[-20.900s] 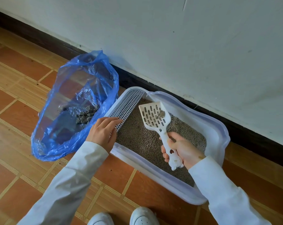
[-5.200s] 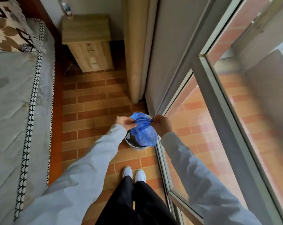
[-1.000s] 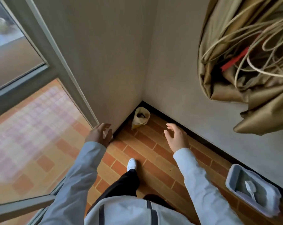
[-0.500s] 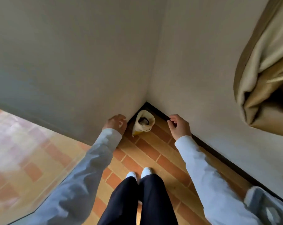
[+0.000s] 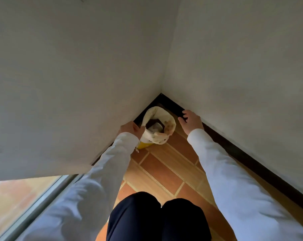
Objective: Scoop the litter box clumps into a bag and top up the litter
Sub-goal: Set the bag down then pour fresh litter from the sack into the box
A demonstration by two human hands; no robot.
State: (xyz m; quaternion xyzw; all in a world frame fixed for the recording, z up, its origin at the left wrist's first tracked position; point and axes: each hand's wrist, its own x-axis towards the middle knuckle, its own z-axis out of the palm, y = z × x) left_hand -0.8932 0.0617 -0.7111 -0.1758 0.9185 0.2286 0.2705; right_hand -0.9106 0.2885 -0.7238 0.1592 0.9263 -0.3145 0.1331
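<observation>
An open cream litter bag point(image 5: 155, 138) with a yellow base stands upright in the corner where two walls meet. Its top is rolled open and dark contents show inside. My left hand point(image 5: 129, 129) lies against the bag's left side, with the thumb by the rim; I cannot tell whether it grips. My right hand point(image 5: 190, 121) hovers a little to the right of the bag, fingers loosely bent, holding nothing. The litter box, the scoop and the blue bag are out of view.
Grey walls close in on both sides, with a dark baseboard point(image 5: 234, 150) along the right one. Brown floor tiles point(image 5: 164, 171) run from the bag to my knees point(image 5: 156, 216). A glass door frame point(image 5: 39, 202) sits at the lower left.
The view has dropped closer to the corner. Both hands have moved in toward the litter bag, the left one reaching its side. The litter box has left the view.
</observation>
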